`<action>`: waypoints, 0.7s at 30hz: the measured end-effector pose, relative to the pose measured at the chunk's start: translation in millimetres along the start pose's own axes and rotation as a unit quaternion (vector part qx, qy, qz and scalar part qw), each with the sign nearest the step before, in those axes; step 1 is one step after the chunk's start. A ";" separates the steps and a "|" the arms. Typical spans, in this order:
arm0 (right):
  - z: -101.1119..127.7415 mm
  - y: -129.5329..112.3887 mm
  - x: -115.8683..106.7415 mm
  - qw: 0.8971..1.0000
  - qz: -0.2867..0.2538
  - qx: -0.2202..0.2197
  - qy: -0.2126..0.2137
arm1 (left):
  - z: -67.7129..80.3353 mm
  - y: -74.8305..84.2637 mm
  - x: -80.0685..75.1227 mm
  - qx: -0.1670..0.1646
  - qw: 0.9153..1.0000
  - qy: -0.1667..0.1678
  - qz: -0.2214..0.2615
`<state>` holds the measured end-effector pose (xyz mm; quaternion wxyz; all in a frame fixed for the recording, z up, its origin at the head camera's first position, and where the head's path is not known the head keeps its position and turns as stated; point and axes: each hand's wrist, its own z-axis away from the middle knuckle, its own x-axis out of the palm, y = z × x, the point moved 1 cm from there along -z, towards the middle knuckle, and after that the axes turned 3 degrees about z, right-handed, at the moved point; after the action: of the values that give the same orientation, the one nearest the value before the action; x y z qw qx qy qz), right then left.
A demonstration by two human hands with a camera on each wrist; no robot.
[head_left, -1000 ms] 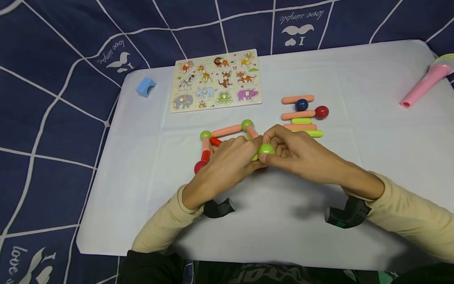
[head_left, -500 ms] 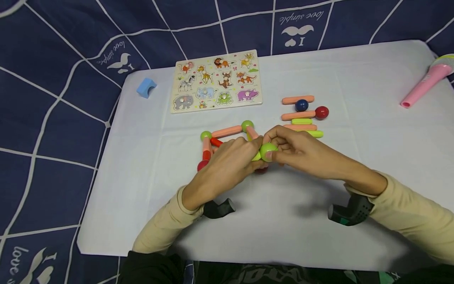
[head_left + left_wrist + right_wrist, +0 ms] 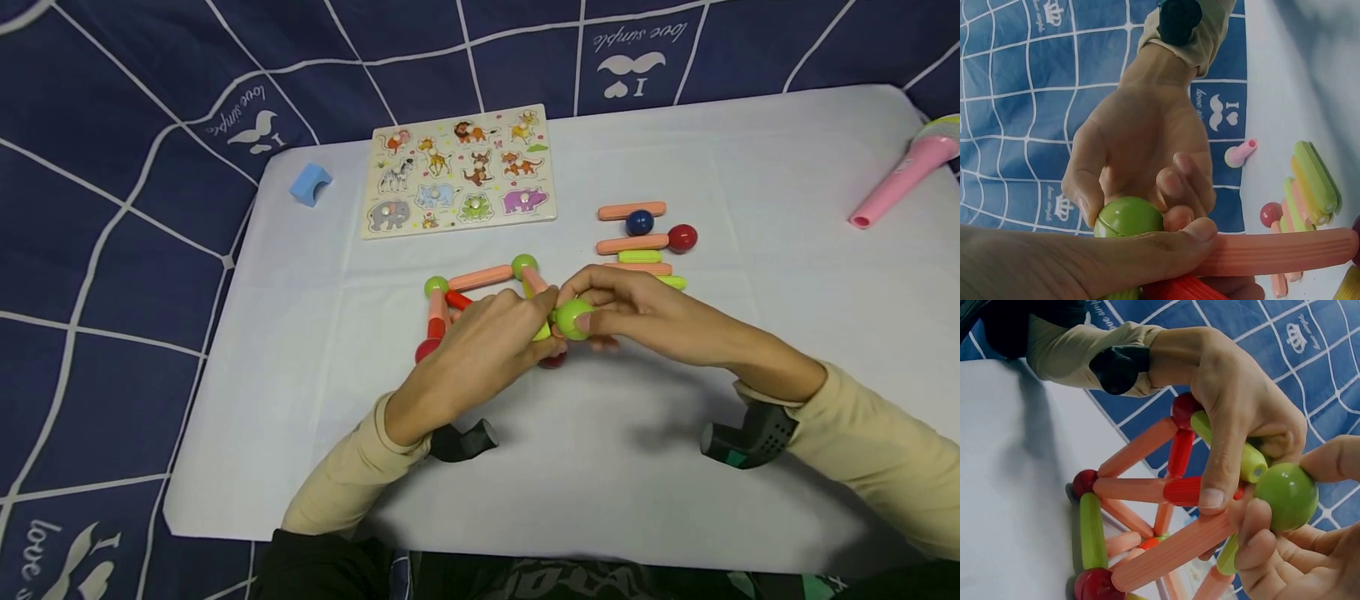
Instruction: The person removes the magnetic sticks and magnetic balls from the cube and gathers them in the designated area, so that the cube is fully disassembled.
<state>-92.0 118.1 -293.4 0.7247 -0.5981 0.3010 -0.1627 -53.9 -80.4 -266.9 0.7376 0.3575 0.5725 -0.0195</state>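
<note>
In the head view my left hand [image 3: 487, 350] grips rods of a stick-and-ball frame, its thumb lying over a salmon rod [image 3: 1179, 550] in the right wrist view. Also under that hand are a red rod [image 3: 1183, 490] and a yellow-green rod [image 3: 1252, 464], whose holed end faces out. My right hand [image 3: 660, 321] pinches a green ball [image 3: 573, 319] between thumb and fingers, right beside that rod end. Green balls join the frame's far corners, and dark red balls, one a corner ball [image 3: 1094, 584], join others. My left hand covers much of the frame from above.
Beyond the right hand lie loose salmon rods [image 3: 632, 211] and yellow-green ones, a navy ball [image 3: 639, 222] and a red ball [image 3: 682, 238]. An animal puzzle board [image 3: 459, 171] is at the back, a blue arch block [image 3: 310, 183] left, a pink toy microphone [image 3: 903, 179] far right.
My right hand has drawn a little to the right with the green ball, which now shows more fully beside the left fingers. The left hand has stayed nearly still.
</note>
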 end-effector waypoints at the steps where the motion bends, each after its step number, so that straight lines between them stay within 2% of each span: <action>1: 0.3 -0.4 -0.8 1.000 -0.008 -0.003 -0.004 | 0.0 0.6 -0.2 0.000 1.000 0.003 -0.006; 5: 3.9 -6.0 -9.3 0.999 -0.037 0.013 -0.001 | -0.2 2.7 -0.8 -0.004 0.999 0.011 -0.032; 6: 5.7 -7.7 -14.5 1.000 -0.026 0.013 0.012 | -0.3 3.2 -1.1 -0.004 0.999 0.013 -0.037; 8: 9.8 -10.5 -29.2 0.996 0.041 0.031 0.066 | -0.5 4.1 -1.6 -0.005 0.999 0.015 -0.045; 9: 11.8 -10.3 -39.2 0.990 0.092 0.043 0.102 | -0.4 4.4 -2.0 -0.007 0.999 0.015 -0.048; 10: 13.3 -8.5 -51.0 0.977 0.150 0.055 0.141 | -0.2 4.8 -2.4 -0.009 0.999 0.015 -0.049; 11: 14.1 -5.1 -63.7 0.959 0.205 0.077 0.178 | 0.0 4.9 -2.6 -0.012 0.999 0.016 -0.049; 13: 13.5 6.2 -89.0 0.918 0.295 0.129 0.233 | 0.4 5.0 -2.6 -0.018 0.999 0.014 -0.050; 14: 11.7 13.9 -100.5 0.902 0.322 0.150 0.244 | 0.7 5.0 -2.5 -0.021 0.999 0.013 -0.049; 15: 9.3 22.4 -110.4 0.893 0.337 0.167 0.248 | 1.2 4.9 -2.3 -0.025 0.998 0.011 -0.049; 17: 3.2 39.2 -124.4 0.885 0.351 0.196 0.235 | 2.2 5.0 -2.0 -0.030 0.998 0.008 -0.051; 21: -7.9 63.1 -134.8 0.888 0.347 0.227 0.200 | 4.2 5.6 -1.4 -0.035 0.997 0.010 -0.061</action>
<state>-208.1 206.9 -322.5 0.7757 -0.2294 0.5823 -0.0809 -48.5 -79.1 -262.5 0.7411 0.2965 0.6011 -0.0407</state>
